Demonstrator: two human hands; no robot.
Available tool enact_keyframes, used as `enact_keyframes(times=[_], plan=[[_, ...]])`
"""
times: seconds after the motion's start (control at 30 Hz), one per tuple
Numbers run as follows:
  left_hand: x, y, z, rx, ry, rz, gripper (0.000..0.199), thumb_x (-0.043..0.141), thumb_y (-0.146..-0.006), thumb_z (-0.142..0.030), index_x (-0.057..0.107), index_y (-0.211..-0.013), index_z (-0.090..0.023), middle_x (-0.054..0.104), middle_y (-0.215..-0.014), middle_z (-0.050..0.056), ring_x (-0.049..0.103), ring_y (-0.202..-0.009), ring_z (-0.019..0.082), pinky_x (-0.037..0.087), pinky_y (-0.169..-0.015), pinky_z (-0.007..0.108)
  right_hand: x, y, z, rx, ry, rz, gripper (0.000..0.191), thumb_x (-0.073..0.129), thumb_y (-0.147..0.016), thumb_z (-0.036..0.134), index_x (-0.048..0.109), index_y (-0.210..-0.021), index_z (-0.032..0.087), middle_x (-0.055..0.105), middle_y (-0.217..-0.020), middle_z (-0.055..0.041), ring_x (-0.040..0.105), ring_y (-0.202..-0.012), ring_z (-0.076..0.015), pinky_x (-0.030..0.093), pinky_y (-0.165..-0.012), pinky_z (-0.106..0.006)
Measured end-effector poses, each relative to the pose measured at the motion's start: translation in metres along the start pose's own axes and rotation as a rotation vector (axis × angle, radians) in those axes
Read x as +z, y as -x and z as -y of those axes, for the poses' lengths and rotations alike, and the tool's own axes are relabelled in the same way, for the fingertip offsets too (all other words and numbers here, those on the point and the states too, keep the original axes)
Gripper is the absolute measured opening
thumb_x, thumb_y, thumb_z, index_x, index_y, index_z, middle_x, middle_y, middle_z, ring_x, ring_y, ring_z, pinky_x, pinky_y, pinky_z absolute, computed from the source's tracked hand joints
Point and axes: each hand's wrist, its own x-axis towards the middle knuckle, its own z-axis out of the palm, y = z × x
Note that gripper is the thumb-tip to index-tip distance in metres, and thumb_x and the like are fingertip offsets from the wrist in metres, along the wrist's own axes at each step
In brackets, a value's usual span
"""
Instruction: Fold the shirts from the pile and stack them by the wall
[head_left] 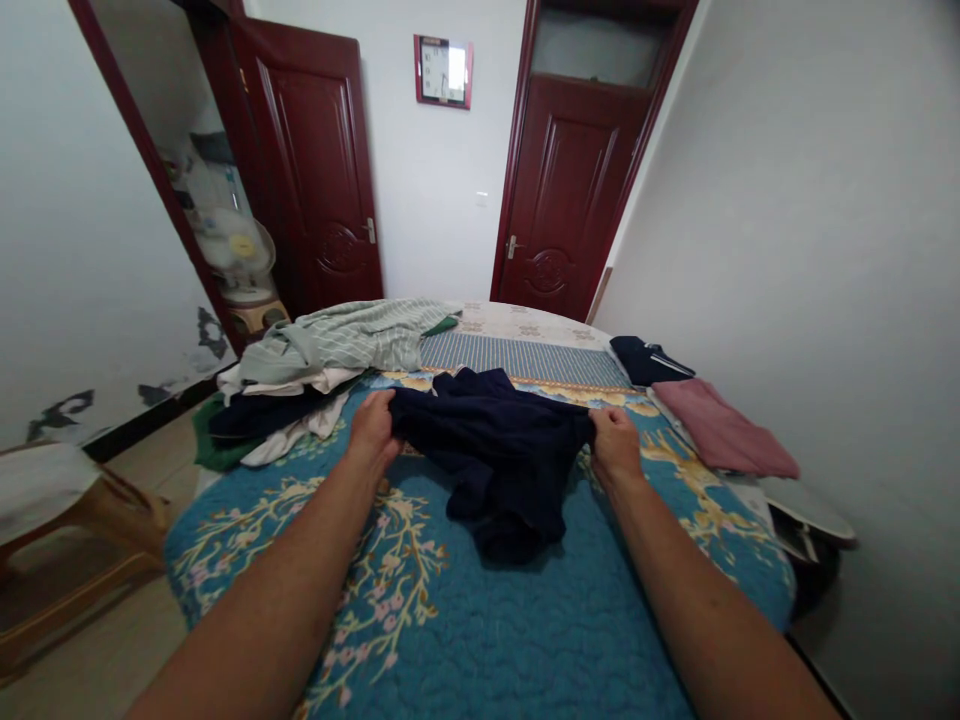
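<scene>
A dark navy garment (502, 440) stretches between my two hands above the blue quilted cover (525, 640). Its exact kind is hard to make out, as the cloth is bunched and hangs in folds down to the cover. My left hand (373, 432) is closed on one end of it, and my right hand (616, 445) grips the opposite end. The cloth between them is pulled fairly taut along its upper edge, while its lower part sags onto the cover.
On the left side lies a heap of loose clothes with a pale striped cloth (352, 335) on top. Folded at the right edge are a pink garment (724, 428) and a dark one (649, 360). A tan plastic stool (82, 520) stands at the left.
</scene>
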Motion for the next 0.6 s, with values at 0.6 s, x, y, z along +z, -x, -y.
enact_keyframes(times=[0.6], plan=[[-0.034, -0.039, -0.006, 0.282, -0.305, -0.147, 0.054, 0.068, -0.064, -0.009, 0.073, -0.117, -0.018, 0.074, -0.111, 0.008, 0.071, -0.093, 0.02, 0.059, -0.09, 0.034, -0.053, -0.057, -0.021, 0.182, -0.196, -0.259, 0.024, 0.069, -0.063, 0.027, 0.067, -0.087, 0.021, 0.069, -0.077, 0.0018, 0.066, -0.073, -0.0171, 0.057, -0.07, -0.03]])
